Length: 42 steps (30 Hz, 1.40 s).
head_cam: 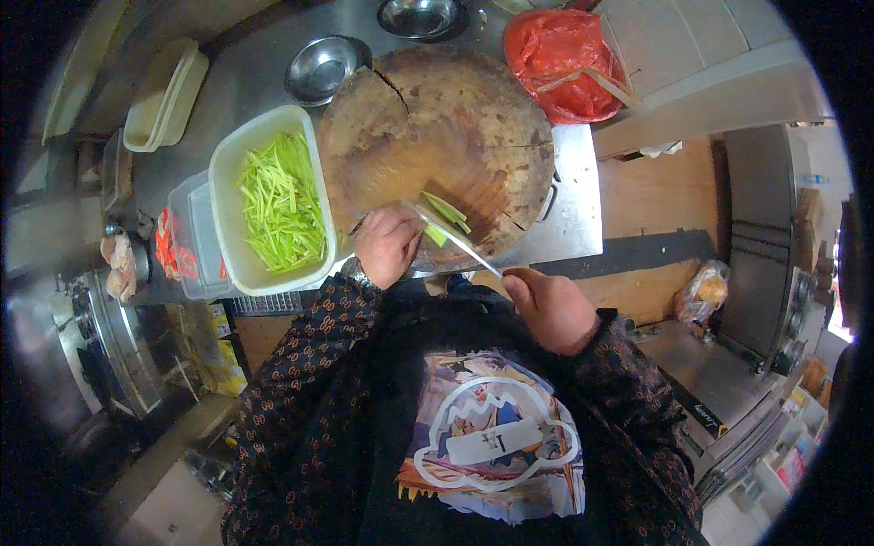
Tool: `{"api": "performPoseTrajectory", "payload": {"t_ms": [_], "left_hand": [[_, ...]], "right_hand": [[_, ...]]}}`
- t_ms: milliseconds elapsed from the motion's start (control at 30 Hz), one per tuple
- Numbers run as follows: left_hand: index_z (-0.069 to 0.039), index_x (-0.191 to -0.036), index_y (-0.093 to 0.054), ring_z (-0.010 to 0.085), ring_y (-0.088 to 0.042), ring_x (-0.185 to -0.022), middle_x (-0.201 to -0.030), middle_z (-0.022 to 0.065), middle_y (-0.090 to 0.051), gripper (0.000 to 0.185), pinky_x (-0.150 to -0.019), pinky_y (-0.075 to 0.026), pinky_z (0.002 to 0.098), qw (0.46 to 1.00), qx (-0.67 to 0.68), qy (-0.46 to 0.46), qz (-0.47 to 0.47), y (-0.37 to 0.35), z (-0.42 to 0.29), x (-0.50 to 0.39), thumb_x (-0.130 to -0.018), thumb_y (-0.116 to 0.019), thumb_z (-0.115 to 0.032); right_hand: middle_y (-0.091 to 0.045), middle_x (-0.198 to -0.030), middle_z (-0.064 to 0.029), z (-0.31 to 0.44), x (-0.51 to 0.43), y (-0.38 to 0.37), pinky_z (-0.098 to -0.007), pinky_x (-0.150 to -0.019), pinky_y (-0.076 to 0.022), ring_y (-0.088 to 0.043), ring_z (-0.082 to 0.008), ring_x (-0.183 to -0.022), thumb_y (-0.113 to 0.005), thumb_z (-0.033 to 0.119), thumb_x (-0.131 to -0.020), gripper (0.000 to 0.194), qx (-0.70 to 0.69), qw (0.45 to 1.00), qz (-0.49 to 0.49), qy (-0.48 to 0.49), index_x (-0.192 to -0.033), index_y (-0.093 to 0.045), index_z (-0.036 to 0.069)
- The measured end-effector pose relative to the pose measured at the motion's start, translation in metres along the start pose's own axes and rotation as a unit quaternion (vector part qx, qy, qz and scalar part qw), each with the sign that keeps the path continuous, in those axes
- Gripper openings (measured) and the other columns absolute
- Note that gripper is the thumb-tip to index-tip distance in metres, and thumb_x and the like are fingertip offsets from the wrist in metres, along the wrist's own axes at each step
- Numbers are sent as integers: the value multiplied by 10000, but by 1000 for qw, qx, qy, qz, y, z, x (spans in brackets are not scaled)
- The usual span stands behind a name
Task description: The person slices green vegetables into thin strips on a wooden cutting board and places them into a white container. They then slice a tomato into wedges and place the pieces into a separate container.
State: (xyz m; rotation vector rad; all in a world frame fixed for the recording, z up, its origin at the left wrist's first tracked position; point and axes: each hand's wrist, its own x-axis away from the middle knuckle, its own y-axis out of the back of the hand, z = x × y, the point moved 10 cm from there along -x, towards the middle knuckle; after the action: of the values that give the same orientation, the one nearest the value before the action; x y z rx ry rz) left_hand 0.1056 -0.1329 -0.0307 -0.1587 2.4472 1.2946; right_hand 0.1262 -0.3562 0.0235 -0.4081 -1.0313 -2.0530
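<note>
My right hand grips the handle end of a knife, whose blade reaches up and left across the near part of a round wooden chopping block. Just left of the blade, my left hand rests at the block's near edge with its fingers bent by the blade's far end; whether it holds anything is hidden. A few green vegetable pieces lie on the block beside the blade, with a paler green piece on its near side. Left of the block stands a white plastic container holding a heap of green vegetable strips.
Two metal bowls stand behind the block. A red plastic bag sits at its back right. Further left are a clear plastic container and stacked cream containers. The block shows a deep crack at its back.
</note>
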Motion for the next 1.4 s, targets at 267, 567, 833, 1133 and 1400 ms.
{"api": "performPoseTrajectory", "payload": {"t_ms": [267,567,833,1133,1400], "left_hand": [[-79,-921,-728,355,-631,-969,-1006,106,-671,150,-824,-513,448,1000,1,-7,-15,5,-8,-8,-780,-779,-87],[-84,-936,-730,350,-645,-943,-1010,101,-687,139,-807,-522,443,1000,6,11,-21,6,-5,-4,-802,-764,-102],[-99,-940,-738,338,-655,-921,-993,87,-691,133,-791,-535,439,999,4,5,-36,4,-5,-3,-814,-771,-130],[-80,-916,-743,339,-659,-938,-1024,100,-692,109,-805,-537,439,1000,8,17,-17,-1,0,0,-820,-770,-125],[-69,-890,-728,341,-661,-954,-1026,104,-687,92,-824,-537,441,999,21,28,-24,0,1,-1,-823,-765,-120]], "right_hand": [[-697,-950,-273,3,-20,-11,-569,-790,-517,-663,-491,-918,-398,455,-1089,483,16,999,-32,27,-1149,-668,59],[-700,-950,-272,11,-19,-8,-575,-800,-516,-663,-487,-920,-386,468,-1090,484,-11,999,-32,24,-1189,-674,92],[-688,-924,-285,7,-24,-14,-575,-795,-513,-657,-494,-910,-393,454,-1090,492,-13,999,-30,23,-1159,-683,62],[-662,-855,-303,10,-24,-17,-503,-741,-515,-649,-501,-876,-440,383,-1097,459,-1,999,-36,33,-1113,-669,-14],[-659,-803,-273,11,-10,-6,-487,-747,-513,-660,-463,-819,-407,417,-1103,516,-46,997,-38,53,-1081,-663,-30]]}}
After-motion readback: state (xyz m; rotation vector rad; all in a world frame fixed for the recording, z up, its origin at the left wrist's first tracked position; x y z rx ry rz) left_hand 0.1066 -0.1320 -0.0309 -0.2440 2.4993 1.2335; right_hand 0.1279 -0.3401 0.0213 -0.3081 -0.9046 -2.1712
